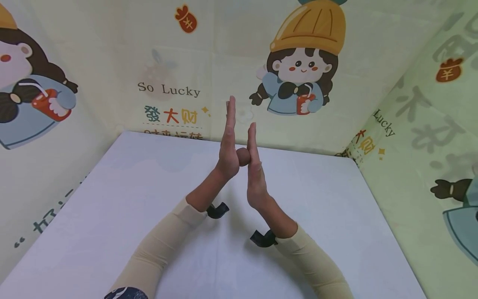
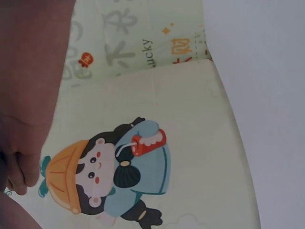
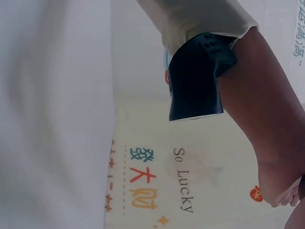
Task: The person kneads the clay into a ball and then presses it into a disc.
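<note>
A small, round brown ball (image 1: 243, 157) is held between two palms above the white table. My left hand (image 1: 228, 143) stands upright with straight fingers, its palm against the ball's left side. From the right, my right hand (image 1: 257, 172) presses the ball with its fingers straight and pointing up. In the left wrist view, part of a forearm and hand (image 2: 21, 143) fills the left edge. The right wrist view has a forearm with a hand (image 3: 279, 181) at its lower right; the ball is hidden in both wrist views.
The white table (image 1: 179, 265) spreads beneath both arms. Printed cloth walls (image 1: 231, 54) with cartoon figures and lettering enclose it at the back and sides. A black wrist-worn device (image 1: 218, 210) sticks out under the left wrist, another black device (image 1: 263, 238) beside the right.
</note>
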The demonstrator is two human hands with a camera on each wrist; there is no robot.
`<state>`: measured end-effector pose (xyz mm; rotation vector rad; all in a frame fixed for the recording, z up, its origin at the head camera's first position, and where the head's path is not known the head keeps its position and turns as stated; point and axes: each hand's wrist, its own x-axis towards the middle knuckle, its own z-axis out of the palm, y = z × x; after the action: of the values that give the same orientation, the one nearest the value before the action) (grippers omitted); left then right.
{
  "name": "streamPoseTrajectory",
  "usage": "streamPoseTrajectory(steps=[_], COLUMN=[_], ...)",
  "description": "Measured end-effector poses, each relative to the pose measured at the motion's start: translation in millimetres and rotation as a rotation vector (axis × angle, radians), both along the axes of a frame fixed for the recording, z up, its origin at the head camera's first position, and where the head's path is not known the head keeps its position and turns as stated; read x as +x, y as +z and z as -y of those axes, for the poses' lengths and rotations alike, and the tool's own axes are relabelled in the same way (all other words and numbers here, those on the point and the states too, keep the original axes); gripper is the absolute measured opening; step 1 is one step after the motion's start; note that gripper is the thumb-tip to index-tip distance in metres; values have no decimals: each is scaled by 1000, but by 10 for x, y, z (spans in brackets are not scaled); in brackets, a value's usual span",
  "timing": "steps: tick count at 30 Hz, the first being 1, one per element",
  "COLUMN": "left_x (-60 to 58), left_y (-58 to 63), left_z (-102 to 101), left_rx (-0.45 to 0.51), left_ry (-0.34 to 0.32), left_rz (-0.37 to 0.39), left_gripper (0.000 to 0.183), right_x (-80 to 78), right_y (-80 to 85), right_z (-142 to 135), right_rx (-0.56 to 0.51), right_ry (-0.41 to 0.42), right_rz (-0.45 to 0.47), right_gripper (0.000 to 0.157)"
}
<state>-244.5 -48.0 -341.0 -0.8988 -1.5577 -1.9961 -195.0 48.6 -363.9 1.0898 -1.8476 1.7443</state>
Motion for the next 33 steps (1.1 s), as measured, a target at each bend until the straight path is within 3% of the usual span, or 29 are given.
streamPoseTrajectory(steps=[7, 16, 26, 33], left_x=[-77, -107, -118, -52], left_y=[-95, -176, -246, -311], left_z=[2, 3, -32, -94], left_rx=[-74, -168, -211, -219], left_ry=[43, 83, 86, 59], left_rz=[-51, -111, -167, -192], left_gripper=[86, 72, 72, 74], right_x=[18, 13, 7, -14], right_y=[-4, 34, 100, 169], right_z=[-11, -27, -47, -78], right_rx=[-9, -28, -42, -51], right_ry=[-3, -8, -20, -15], right_rz=[15, -30, -63, -81], right_gripper=[92, 91, 95, 94])
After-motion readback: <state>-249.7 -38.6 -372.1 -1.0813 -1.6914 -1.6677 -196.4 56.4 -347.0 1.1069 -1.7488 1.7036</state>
